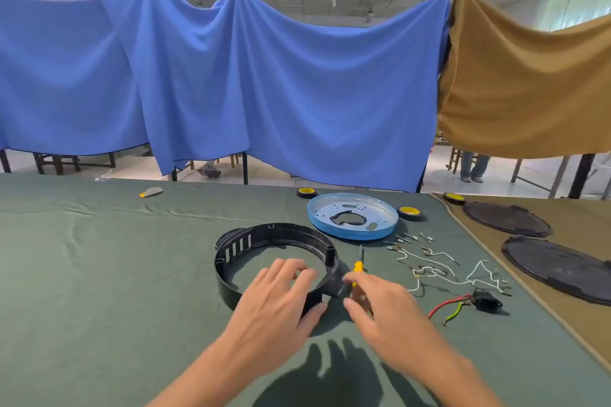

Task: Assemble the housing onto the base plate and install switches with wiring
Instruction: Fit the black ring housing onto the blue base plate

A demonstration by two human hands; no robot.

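L hand grips black housing rim, R hand pinches its end

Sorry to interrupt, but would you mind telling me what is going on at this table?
A person is handling the black housing on the green cloth. The left hand grips its near rim; the right hand is at its open end beside a yellow screwdriver, grip unclear. The blue base plate sits apart behind it and the wires lie loose to the right, so nothing is assembled yet.
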